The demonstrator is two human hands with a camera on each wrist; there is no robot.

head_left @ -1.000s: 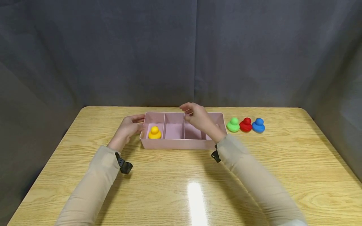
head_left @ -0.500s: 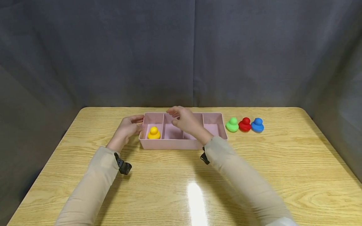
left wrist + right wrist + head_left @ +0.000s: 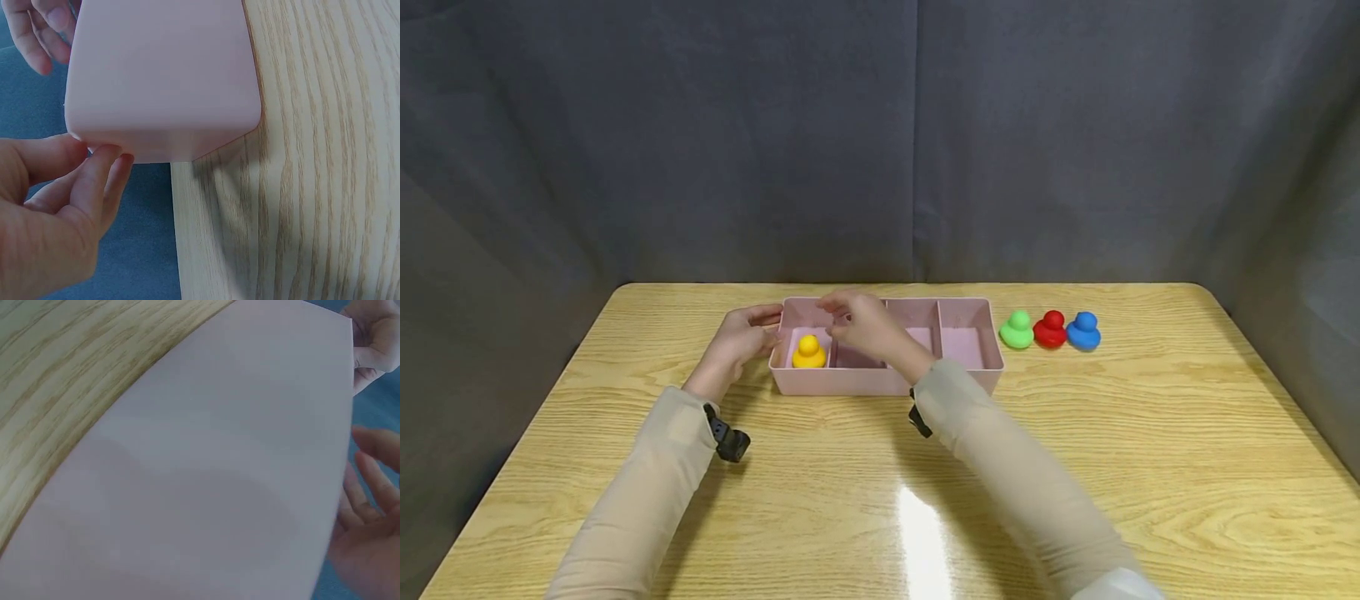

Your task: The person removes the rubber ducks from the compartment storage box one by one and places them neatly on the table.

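**A:** Table (image 3: pixel 1075 467): pale wood grain, glossy, rounded corners, grey cloth behind. Wide bare stretch in front of the tray.

**B:** Tray (image 3: pixel 887 382): pink plastic, long, four compartments in a row, set near the far edge, centre-left. Wrist views show only its smooth outer wall.

**A:** Left hand (image 3: pixel 741 340) at the tray's left end, fingers curled lightly, tips touching the wall near the rim. Right hand (image 3: pixel 863 323) hovers over the second compartment from the left, fingers loosely bent, holding nothing.

**B:** Yellow duck (image 3: pixel 808 352): small, rounded, upright in the leftmost compartment, just beside the right hand.

**A:** Outside, right of the tray: green duck (image 3: pixel 1018 330), red duck (image 3: pixel 1051 329), blue duck (image 3: pixel 1084 331), in a tight row, neighbours about touching.

**B:** Second compartment's floor partly hidden by the right hand. Ducks' faces too small to read.
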